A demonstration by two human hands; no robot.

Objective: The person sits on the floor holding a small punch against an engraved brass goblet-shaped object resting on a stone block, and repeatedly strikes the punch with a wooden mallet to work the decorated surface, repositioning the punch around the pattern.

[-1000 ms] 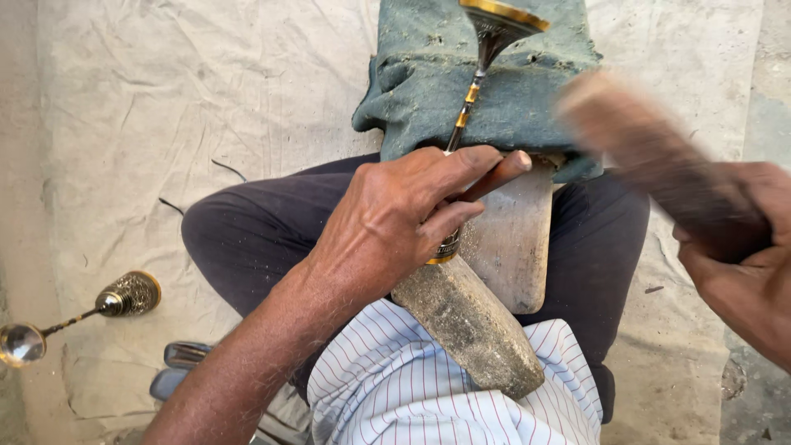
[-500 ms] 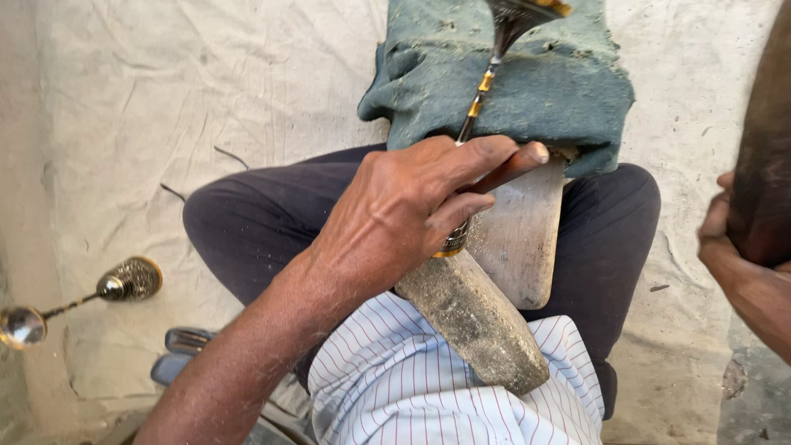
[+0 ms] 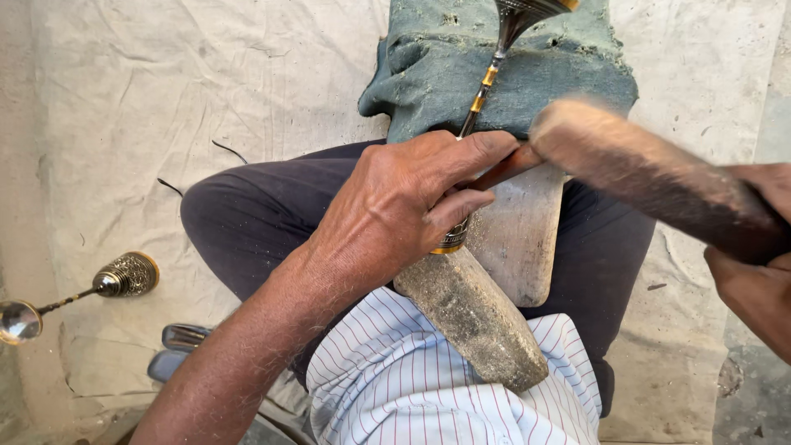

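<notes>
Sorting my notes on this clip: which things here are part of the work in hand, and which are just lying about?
In use: left hand, slim dark rod, wooden mallet, right hand, wooden board, green cloth pad.
Lying about: ornate metal piece, grey object.

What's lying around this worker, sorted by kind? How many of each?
Ornate metal stemmed pieces: 2, one under the left hand at, one on the floor cloth
Wooden mallets: 1, in the right hand
Stone blocks: 1
Wooden boards: 1
Green cushions: 1
Total: 6
</notes>
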